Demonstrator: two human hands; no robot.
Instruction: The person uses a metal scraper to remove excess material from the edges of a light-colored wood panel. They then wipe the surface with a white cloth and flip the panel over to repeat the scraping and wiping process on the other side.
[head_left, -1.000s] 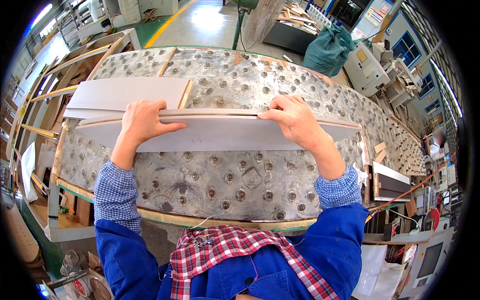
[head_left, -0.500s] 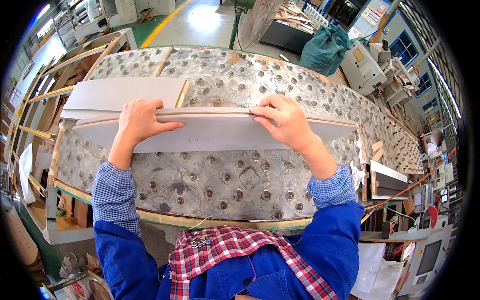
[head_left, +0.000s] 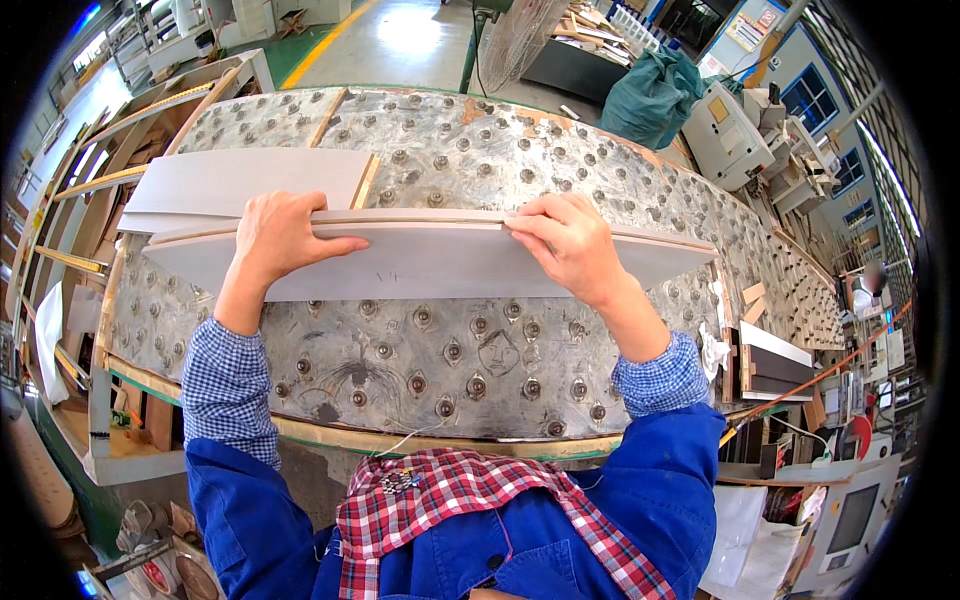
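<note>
A long white board [head_left: 420, 262] stands on its edge, its face leaning toward me, with a thin brown line running along its top edge. My left hand [head_left: 283, 240] grips that top edge left of the middle, thumb stretched along the near face and fingers over the far side. Right of the middle, my right hand [head_left: 567, 243] pinches the same edge between thumb and fingertips. Whether a small piece is also between those fingertips I cannot make out. Behind my left hand, flat white boards [head_left: 250, 180] lie overlapping on the metal table [head_left: 450, 385].
Rows of raised ball rollers stud the tabletop. At its right end are a few small wood strips [head_left: 755, 300] and dark and white pieces [head_left: 778, 362]. A wooden rack [head_left: 100, 410] stands at the left. Beyond the table sit a green sack [head_left: 650, 100] and machines [head_left: 725, 135].
Both hands keep their hold on the board. The board and hands appear very slightly higher in view, along with a small shift of the whole scene.
</note>
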